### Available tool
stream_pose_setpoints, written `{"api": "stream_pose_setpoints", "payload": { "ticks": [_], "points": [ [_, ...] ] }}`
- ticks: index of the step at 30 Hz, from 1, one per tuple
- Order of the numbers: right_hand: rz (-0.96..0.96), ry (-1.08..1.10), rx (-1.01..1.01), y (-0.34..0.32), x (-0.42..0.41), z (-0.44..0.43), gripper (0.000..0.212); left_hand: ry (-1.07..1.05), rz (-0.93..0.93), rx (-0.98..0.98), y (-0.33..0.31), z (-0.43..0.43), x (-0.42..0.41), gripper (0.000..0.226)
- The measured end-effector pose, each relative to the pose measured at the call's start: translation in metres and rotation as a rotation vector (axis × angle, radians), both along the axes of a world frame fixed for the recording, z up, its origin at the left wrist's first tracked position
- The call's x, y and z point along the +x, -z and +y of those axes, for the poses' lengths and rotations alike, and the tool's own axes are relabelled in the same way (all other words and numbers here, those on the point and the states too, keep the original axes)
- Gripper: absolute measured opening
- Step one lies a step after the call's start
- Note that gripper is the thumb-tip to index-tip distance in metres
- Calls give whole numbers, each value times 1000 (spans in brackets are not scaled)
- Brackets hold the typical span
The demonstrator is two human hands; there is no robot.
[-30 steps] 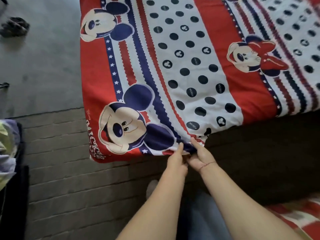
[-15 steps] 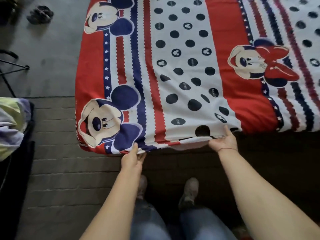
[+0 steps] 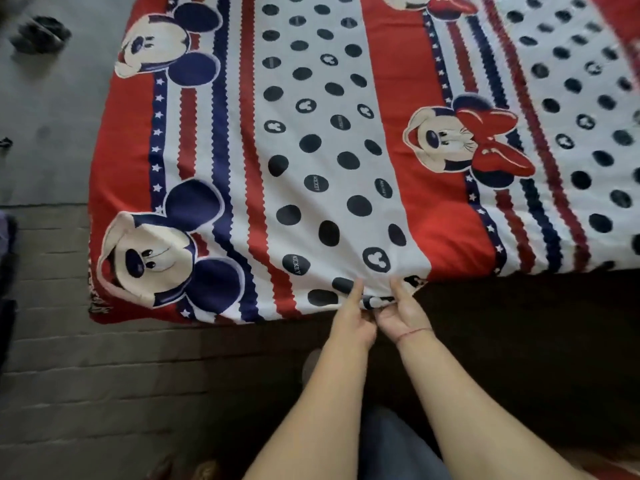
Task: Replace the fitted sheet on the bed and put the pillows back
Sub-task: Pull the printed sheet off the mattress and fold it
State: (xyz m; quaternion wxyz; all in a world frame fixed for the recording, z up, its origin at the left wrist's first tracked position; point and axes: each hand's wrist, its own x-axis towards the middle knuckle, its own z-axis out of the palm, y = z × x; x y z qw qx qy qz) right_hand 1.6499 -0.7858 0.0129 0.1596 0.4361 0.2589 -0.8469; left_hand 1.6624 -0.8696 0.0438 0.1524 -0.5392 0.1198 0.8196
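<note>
Fitted sheet (image 3: 329, 150) lies spread flat, its near edge pinched by left hand (image 3: 353, 322) and right hand (image 3: 403, 315), side by side.

Fingers of the left hand (image 3: 353, 323) and right hand (image 3: 403, 315) vanish under the sheet (image 3: 311, 150) at the grip. Above and rightward the sheet runs off frame; far up-left, a dark shape (image 3: 40, 34) is blurred.

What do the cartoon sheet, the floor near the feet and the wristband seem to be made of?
Sheet: thin printed cloth, matte, perhaps cotton or polyester; it puckers where the left hand and right hand pinch it. Floor: matte brick or block, by its joint lines. Wristband: seemingly thin red thread.
</note>
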Motion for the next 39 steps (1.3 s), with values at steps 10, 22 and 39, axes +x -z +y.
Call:
{"api": "stream_pose_setpoints", "payload": {
  "ticks": [10,22,39],
  "points": [
    [-19,282,-29,8,-41,79,79,-94,-203,-245,18,-2,-16,26],
    [-19,280,76,-14,-68,290,84,-142,-364,-522,34,73,-25,43],
    [-58,86,-131,-3,-71,309,25,-44,-21,-225,29,321,-72,29]
  ]
}}
